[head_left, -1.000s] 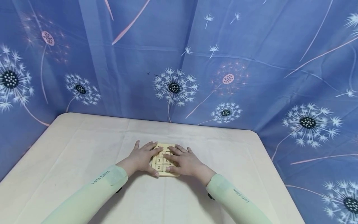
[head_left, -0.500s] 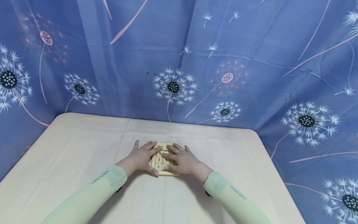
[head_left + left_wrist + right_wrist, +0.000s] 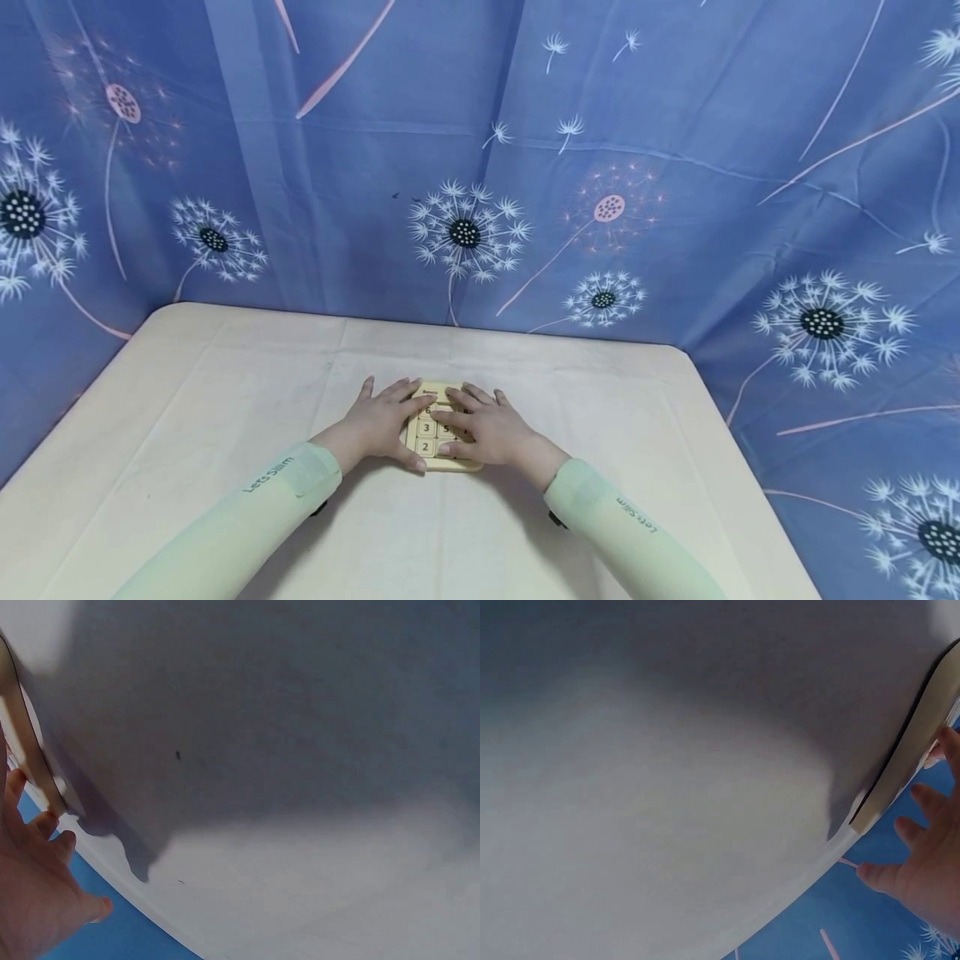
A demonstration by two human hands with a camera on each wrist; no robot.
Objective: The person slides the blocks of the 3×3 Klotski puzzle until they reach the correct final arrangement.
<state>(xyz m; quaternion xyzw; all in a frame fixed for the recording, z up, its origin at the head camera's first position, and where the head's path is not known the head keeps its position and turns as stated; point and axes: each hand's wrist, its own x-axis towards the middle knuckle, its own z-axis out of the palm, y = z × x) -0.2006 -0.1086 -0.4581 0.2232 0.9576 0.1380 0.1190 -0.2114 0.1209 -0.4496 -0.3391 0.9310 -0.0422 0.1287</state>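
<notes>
A pale yellow number slide puzzle (image 3: pixel 453 467) lies flat on the table between both hands. Tiles 6, 3, 2 and part of 5 show; the right hand covers most of the others. My left hand (image 3: pixel 375 425) rests along the puzzle's left side, thumb by the lower left corner and index finger across the top. My right hand (image 3: pixel 495 429) lies over the right side, its spread fingers reaching across the tiles. Both wrist views show only the puzzle's side edge, with the left fingertips (image 3: pixel 43 823) close against it and the right fingers (image 3: pixel 930 799) beside it.
The table (image 3: pixel 247 383) has a pale cover and rounded far corners. Blue dandelion-print curtains (image 3: pixel 360 208) stand along its back and both sides. Pale green sleeves (image 3: pixel 232 517) cover both forearms.
My right hand has slid slightly left over the tiles, hiding the 1 tile. Between half a second ago and now almost nothing moves. The left hand keeps its place on the puzzle.
</notes>
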